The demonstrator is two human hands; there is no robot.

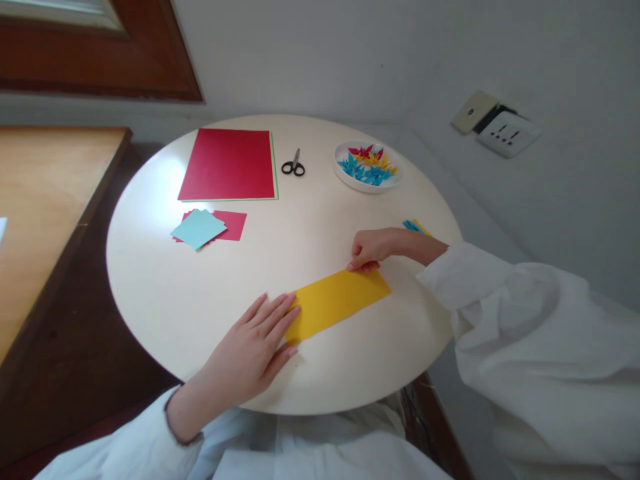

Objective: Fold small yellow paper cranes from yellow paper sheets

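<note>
A long yellow paper strip [336, 303] lies slanted near the front of the round white table [240, 280]. My left hand [255, 340] rests flat over its left end, fingers stretched out. At the strip's upper right edge is my right hand [371, 250], its fingers curled and closed, with the thumb on the paper edge. Whether the right hand pinches the paper or only presses on it cannot be made out. Beyond the right wrist, small blue and yellow paper pieces [416, 227] are partly hidden by the forearm.
Large red sheets [230, 163] over a green one lie at the back left, with light blue squares [199, 229] and pink paper [234, 225] in front. Black scissors [294, 165] and a white dish [367, 188] of folded colored pieces sit farther back. A wooden table [50, 180] stands left.
</note>
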